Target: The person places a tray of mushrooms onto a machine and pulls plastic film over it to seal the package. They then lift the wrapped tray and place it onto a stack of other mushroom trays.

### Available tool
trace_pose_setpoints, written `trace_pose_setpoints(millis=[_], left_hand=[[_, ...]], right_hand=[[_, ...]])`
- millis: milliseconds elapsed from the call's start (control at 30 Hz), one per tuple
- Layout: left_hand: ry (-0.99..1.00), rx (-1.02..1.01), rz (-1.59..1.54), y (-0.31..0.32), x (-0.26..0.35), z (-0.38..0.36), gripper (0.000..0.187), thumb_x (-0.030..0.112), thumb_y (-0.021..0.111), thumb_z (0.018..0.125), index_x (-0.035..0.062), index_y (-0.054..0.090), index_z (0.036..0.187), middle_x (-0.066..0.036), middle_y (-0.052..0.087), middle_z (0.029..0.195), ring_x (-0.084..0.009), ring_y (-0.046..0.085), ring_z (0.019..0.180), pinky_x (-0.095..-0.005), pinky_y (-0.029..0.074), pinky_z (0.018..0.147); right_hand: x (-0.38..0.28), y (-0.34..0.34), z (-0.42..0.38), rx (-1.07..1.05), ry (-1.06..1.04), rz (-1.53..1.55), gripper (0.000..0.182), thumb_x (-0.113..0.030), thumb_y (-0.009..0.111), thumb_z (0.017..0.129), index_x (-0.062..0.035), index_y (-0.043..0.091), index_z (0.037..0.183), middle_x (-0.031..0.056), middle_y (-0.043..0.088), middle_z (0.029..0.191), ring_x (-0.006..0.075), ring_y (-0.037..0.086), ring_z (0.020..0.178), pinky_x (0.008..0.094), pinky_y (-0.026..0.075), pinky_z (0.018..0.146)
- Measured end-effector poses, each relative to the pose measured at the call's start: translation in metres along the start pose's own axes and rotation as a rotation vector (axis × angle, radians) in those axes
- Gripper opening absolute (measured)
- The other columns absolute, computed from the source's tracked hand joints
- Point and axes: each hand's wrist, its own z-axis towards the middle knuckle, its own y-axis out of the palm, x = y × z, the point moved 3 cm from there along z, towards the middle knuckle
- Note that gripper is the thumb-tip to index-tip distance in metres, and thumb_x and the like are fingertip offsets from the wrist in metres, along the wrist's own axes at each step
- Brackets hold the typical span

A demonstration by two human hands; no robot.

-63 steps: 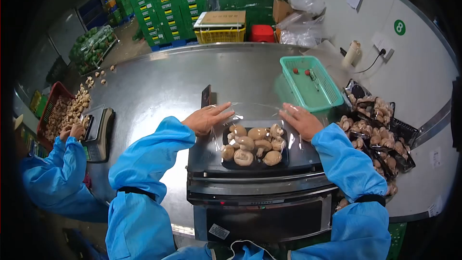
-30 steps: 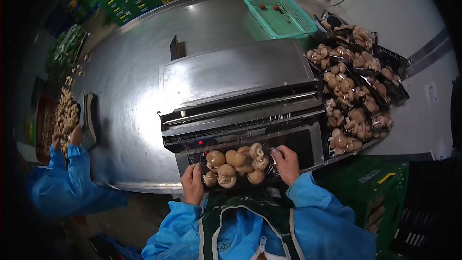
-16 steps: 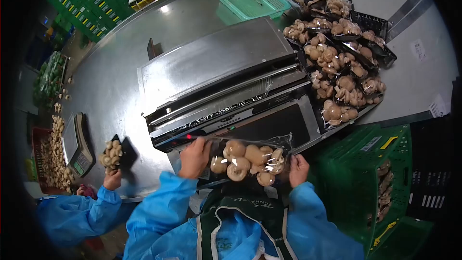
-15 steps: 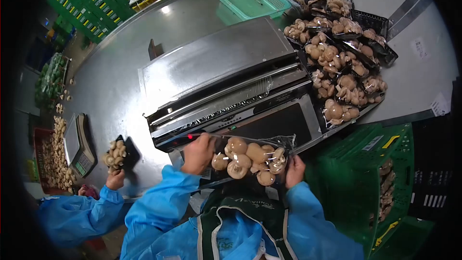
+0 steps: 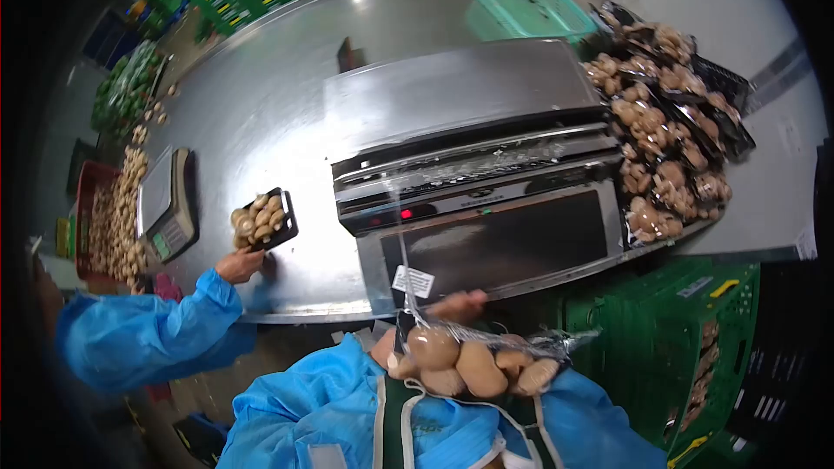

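Note:
A film-wrapped pack of mushrooms is tilted up close in front of my chest. My left hand reaches round behind it from the left, with fingertips showing past its upper edge, and supports it. Loose clear film sticks out at the pack's right end, and a strip stretches up from its left end past a white label. The pack hides my right hand; only the blue right sleeve shows beside it. Beyond the pack stands the wrapping machine, with a red light lit on its front.
At left, a co-worker's hand holds a black tray of mushrooms by a scale. Wrapped mushroom packs are piled right of the machine. A turquoise basket stands behind; green crates are stacked at lower right.
The pack has come off the machine's front toward my body and tilted up. My right hand has gone out of sight behind it. The co-worker's tray has moved further onto the table; my view has shifted.

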Motion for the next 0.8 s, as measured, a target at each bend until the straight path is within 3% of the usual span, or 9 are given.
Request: trace_pose_setpoints(millis=[67, 167, 300, 367, 433, 500, 567, 700, 800], left_hand=[[-0.143, 0.061, -0.334, 0.027, 0.005, -0.038, 0.040, 0.029, 0.046, 0.089, 0.0013, 0.051, 0.118, -0.025, 0.038, 0.131, -0.0406, 0.035, 0.124, -0.0510, 0.028, 0.106], [-0.551, 0.023, -0.022, -0.033, 0.003, -0.030, 0.044, 0.016, 0.043, 0.091, 0.0002, 0.036, 0.131, -0.021, 0.039, 0.132, -0.0267, 0.041, 0.122, -0.0361, 0.035, 0.103], [-0.579, -0.030, -0.060, -0.055, -0.018, -0.030, 0.041, 0.010, 0.044, 0.091, -0.0015, 0.036, 0.130, -0.015, 0.045, 0.128, -0.0225, 0.047, 0.116, -0.0301, 0.037, 0.101], [-0.423, -0.187, 0.744, -0.040, 0.004, -0.039, 0.031, 0.010, 0.049, 0.089, 0.0016, 0.048, 0.119, -0.011, 0.056, 0.113, -0.0191, 0.054, 0.104, -0.0276, 0.044, 0.089], [-0.390, -0.093, 0.633, -0.050, 0.000, -0.047, 0.031, 0.010, 0.050, 0.089, 0.0020, 0.049, 0.118, -0.010, 0.056, 0.112, -0.0179, 0.054, 0.103, -0.0271, 0.044, 0.087], [-0.401, -0.026, 0.353, -0.064, -0.010, -0.045, 0.030, 0.009, 0.053, 0.088, 0.0029, 0.049, 0.116, -0.007, 0.057, 0.109, -0.0156, 0.055, 0.099, -0.0261, 0.044, 0.085], [-0.329, -0.218, 1.061, -0.056, 0.004, -0.047, 0.030, 0.015, 0.047, 0.091, 0.0033, 0.047, 0.118, -0.007, 0.053, 0.115, -0.0147, 0.052, 0.101, -0.0273, 0.042, 0.087], [-0.356, -0.339, 0.814, -0.059, 0.002, -0.035, 0.030, 0.021, 0.044, 0.091, 0.0016, 0.050, 0.114, -0.010, 0.054, 0.115, -0.0163, 0.052, 0.101, -0.0297, 0.039, 0.088], [0.044, -0.109, 0.873, -0.029, 0.034, -0.036, 0.043, 0.031, 0.043, 0.091, -0.0001, 0.047, 0.121, -0.012, 0.049, 0.123, -0.0170, 0.048, 0.109, -0.0304, 0.036, 0.093]], right_hand=[[0.002, -0.002, -0.010, -0.046, 0.185, -0.230, 0.026, -0.020, 0.052, 0.089, -0.0021, 0.054, 0.107, 0.0101, 0.058, 0.104, 0.0202, 0.056, 0.096, 0.0341, 0.046, 0.083], [-0.035, -0.045, -0.012, 0.112, 0.403, -1.065, 0.026, -0.020, 0.052, 0.088, -0.0022, 0.054, 0.108, 0.0103, 0.058, 0.105, 0.0206, 0.056, 0.096, 0.0344, 0.046, 0.084], [-0.092, 0.064, 0.090, 0.275, 0.029, -1.098, 0.060, -0.028, 0.065, 0.078, -0.0010, 0.041, 0.126, 0.0152, 0.045, 0.127, 0.0253, 0.043, 0.119, 0.0362, 0.033, 0.100], [-0.056, 0.110, 0.128, -0.183, 0.500, -1.398, 0.069, -0.035, 0.061, 0.081, -0.0010, 0.032, 0.134, 0.0168, 0.038, 0.135, 0.0291, 0.031, 0.128, 0.0390, 0.022, 0.106], [-0.017, 0.097, 0.129, -0.605, 0.605, -1.572, 0.073, -0.036, 0.061, 0.081, -0.0004, 0.028, 0.136, 0.0173, 0.036, 0.136, 0.0317, 0.032, 0.128, 0.0397, 0.021, 0.107], [-0.030, 0.091, 0.118, -0.375, 0.834, -1.445, 0.078, -0.033, 0.065, 0.078, 0.0016, 0.025, 0.136, 0.0160, 0.036, 0.137, 0.0279, 0.036, 0.125, 0.0359, 0.027, 0.105], [-0.040, 0.092, 0.095, -0.070, 0.908, -1.352, 0.081, -0.025, 0.068, 0.076, 0.0034, 0.021, 0.136, 0.0165, 0.042, 0.133, 0.0250, 0.045, 0.119, 0.0311, 0.037, 0.096], [-0.039, 0.092, 0.073, -0.122, 0.915, -1.552, 0.071, -0.024, 0.066, 0.077, -0.0007, 0.030, 0.134, 0.0165, 0.052, 0.122, 0.0222, 0.053, 0.109, 0.0300, 0.041, 0.091], [-0.043, 0.073, 0.054, 0.007, 0.878, -1.499, 0.054, -0.024, 0.058, 0.081, 0.0009, 0.041, 0.127, 0.0161, 0.056, 0.114, 0.0243, 0.056, 0.104, 0.0322, 0.042, 0.090]])
